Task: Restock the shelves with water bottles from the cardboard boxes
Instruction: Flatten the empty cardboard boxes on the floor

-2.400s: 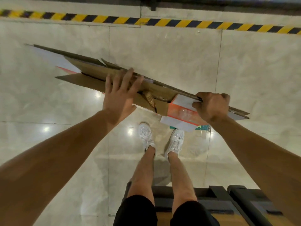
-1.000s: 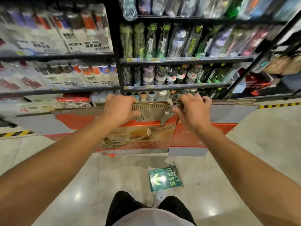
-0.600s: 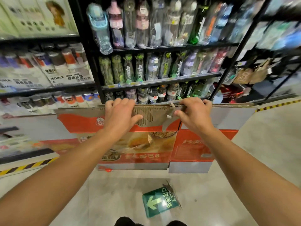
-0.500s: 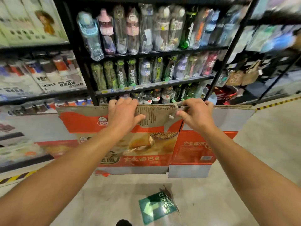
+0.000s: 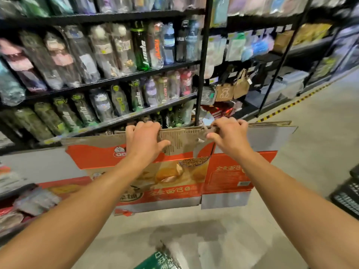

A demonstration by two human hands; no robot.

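I hold a flattened red and orange cardboard box [image 5: 174,175] upright in front of me, with more flattened cardboard stacked behind it. My left hand [image 5: 144,140] grips its top edge, fingers curled over the far side and thumb on the near face. My right hand [image 5: 228,135] grips the same top edge further right. Behind the cardboard stands a black shelf unit [image 5: 201,61] whose rows are filled with wrapped water bottles [image 5: 139,47].
To the right, another shelf bay holds paper bags [image 5: 233,88] and storage bins [image 5: 287,84]. A yellow-black floor stripe [image 5: 291,103] runs along the shelf base. A green arrow floor sign [image 5: 157,261] lies below me. A dark crate [image 5: 347,195] sits at the right edge.
I lifted the flattened cardboard from horizontal over the floor to upright facing the shelves. My view has swung up and to the right along the bottle shelves. Both hands keep their hold on the top edge.
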